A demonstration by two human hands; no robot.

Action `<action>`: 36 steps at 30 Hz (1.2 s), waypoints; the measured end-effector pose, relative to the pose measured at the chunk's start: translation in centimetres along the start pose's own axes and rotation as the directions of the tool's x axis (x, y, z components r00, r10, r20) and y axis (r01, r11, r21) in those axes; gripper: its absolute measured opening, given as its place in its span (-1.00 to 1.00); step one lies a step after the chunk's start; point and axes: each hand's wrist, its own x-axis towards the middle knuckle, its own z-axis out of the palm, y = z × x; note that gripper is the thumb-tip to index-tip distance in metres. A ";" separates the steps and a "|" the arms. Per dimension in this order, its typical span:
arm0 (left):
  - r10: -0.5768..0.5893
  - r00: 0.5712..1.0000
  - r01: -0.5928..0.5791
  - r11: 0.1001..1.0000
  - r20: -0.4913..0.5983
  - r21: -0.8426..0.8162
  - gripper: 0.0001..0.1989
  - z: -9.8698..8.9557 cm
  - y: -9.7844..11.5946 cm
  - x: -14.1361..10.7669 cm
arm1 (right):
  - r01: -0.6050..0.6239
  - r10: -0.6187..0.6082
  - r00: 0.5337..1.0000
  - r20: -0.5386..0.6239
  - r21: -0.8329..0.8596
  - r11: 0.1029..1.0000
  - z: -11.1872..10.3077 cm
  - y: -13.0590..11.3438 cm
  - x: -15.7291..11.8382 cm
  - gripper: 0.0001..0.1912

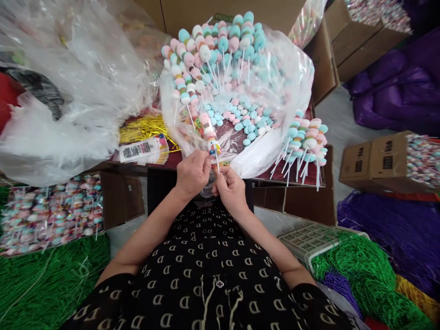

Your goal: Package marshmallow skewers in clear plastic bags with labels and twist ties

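Note:
At the table's front edge, a candy skewer (207, 127) in a clear printed wrapper stands between my two hands. My left hand (194, 173) is closed beside the wrapper's lower end; what its fingers pinch is too small to make out. The fingers of my right hand (230, 189) pinch the white stick (217, 162) just below the wrapper. Behind them lie loose pink, blue and white candies (252, 120) in an open plastic bag, with many finished skewers (223, 43) piled above. Gold twist ties (146, 129) and flat printed bags (144, 149) lie left of my left hand.
White sticks (257, 153) lie to the right of my hands. More skewers (309, 142) rest at the table's right corner. Large clear plastic bags (85, 68) cover the left. Boxes (374, 160) of candy, green strands (360, 275) and a white crate (309, 243) stand around.

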 end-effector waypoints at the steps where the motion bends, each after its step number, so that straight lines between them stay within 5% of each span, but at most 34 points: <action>1: 0.018 1.000 -0.018 1.000 0.009 -0.014 -0.82 0.0 0.3 -0.2 | 0.020 -0.020 1.000 -0.006 -0.023 1.000 -0.1 0.0 0.2 -0.72; 5: 0.084 0.996 -0.082 0.993 0.012 -0.081 -0.84 -0.1 1.2 -0.3 | 0.117 -0.129 0.990 -0.063 -0.166 0.979 -0.5 0.4 1.0 -0.75; 11: 0.088 0.996 -0.086 0.993 0.026 -0.087 -0.86 -0.3 1.2 0.0 | 0.079 -0.079 0.997 0.027 -0.031 0.996 -1.0 0.9 1.4 -0.72; 18: 0.066 0.998 -0.060 0.982 0.024 -0.180 -0.89 -0.5 1.6 0.1 | 0.212 -0.213 0.977 0.024 -0.268 0.940 -1.0 1.4 1.7 -0.74; 22: -0.120 0.981 0.172 0.909 0.155 -0.381 -0.93 -1.2 1.8 0.2 | 0.190 -0.185 0.982 0.043 -0.152 0.970 -1.2 1.3 1.4 -0.71; 24: -0.295 0.927 0.374 0.760 0.231 -0.531 -0.86 -1.4 1.7 0.6 | 0.159 -0.152 0.986 0.068 -0.098 0.983 -1.3 1.1 1.1 -0.70; 26: -0.438 0.839 0.528 0.517 0.322 -0.674 -0.68 -1.4 1.6 1.1 | 0.150 -0.142 0.985 0.094 -0.086 0.985 -1.2 0.9 0.7 -0.68; 30: -0.420 0.634 0.729 0.045 0.649 -0.683 -0.48 -1.0 1.9 2.7 | 0.185 -0.174 0.977 0.127 -0.083 0.979 -0.6 0.8 0.1 -0.64; 33: -0.367 0.523 0.801 -0.096 0.769 -0.591 -0.55 -0.9 2.6 3.5 | 0.189 -0.177 0.976 0.125 -0.083 0.979 -0.3 0.8 0.0 -0.64; 36: -0.391 0.489 0.811 -0.127 0.780 -0.572 -0.59 -1.0 3.1 3.5 | 0.159 -0.149 0.982 0.111 -0.080 0.984 -0.3 0.8 0.1 -0.65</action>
